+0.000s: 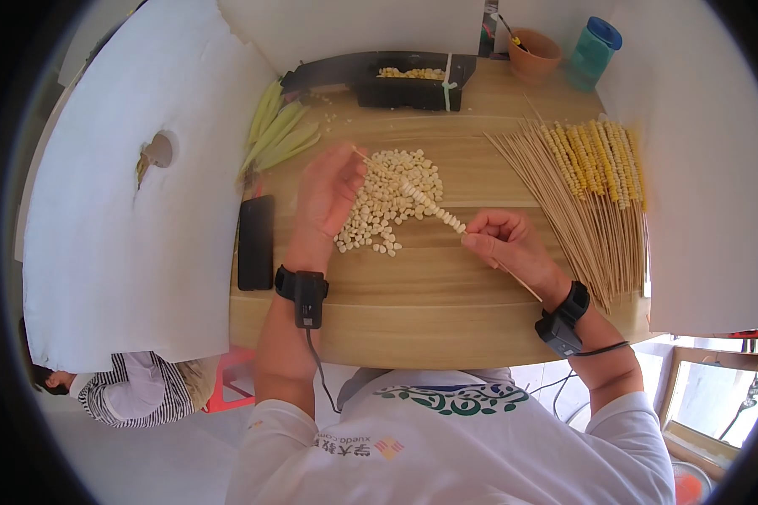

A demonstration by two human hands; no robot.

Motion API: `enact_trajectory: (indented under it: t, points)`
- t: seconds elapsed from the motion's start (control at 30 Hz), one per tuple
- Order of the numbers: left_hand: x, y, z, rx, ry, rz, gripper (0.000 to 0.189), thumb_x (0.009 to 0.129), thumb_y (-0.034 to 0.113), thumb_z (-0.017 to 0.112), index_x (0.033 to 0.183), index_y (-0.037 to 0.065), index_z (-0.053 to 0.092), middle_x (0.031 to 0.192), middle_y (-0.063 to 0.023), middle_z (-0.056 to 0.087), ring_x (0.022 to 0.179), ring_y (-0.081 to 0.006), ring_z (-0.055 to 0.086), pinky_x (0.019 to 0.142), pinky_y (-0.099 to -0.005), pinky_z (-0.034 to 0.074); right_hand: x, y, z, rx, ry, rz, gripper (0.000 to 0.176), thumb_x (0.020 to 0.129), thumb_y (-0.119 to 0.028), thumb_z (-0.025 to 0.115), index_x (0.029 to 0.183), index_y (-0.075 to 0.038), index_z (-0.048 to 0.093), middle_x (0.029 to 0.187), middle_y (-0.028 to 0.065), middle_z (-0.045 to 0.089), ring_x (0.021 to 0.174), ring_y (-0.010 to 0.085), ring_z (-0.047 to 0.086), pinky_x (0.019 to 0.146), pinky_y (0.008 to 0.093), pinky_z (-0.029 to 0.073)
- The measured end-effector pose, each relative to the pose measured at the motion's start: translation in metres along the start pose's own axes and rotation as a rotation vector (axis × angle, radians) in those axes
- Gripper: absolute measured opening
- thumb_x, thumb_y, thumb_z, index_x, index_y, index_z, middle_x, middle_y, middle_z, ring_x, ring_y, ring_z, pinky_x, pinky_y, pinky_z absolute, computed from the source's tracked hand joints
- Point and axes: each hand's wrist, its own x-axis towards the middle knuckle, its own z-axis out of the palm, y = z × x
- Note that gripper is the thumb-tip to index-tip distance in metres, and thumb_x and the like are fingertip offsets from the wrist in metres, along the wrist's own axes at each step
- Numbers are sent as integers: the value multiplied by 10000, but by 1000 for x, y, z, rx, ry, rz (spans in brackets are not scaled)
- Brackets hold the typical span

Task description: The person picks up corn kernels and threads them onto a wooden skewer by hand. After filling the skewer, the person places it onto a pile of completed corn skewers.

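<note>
- A kernel-threaded skewer (434,208) is held above the table (370,316), between the two hands, with its upper part seen across the pile of loose kernels (366,223).
- Its long axis is set diagonally: the tip is pointed forward and to the left, while the tail is directed back and to the right, towards the right wrist.
- A row of pale kernels is carried along its middle, with bare stick left showing at both ends; whether it is level or tilted cannot be told.
- By the right hand (514,251), the stick is pinched between thumb and bent forefinger, just behind the last kernel, with the other fingers curled in.
- The left hand (333,187) is placed at the tip, its fingers bent and close together; whether the tip or a kernel is gripped cannot be told.
- To the right, bare sticks (556,219) are laid at a steeper slant than the skewer, beside kernel-covered sticks (598,164).
- On the left, a black phone (256,244) is laid lengthwise, fore and aft, nearer the person than the green husks (282,130).
</note>
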Motion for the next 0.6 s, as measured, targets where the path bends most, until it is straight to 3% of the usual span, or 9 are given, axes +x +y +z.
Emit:
enact_trajectory:
  t: [0.6]
  points:
    - [-21,-26,44,49,-92,-159,90,891,90,639,965,49,669,978,-114,682,697,-101,621,546,-201,480,0,4,2,35,35,-13,97,913,-144,632,897,-49,617,620,-86,479,527,-11,374,461,170,261]
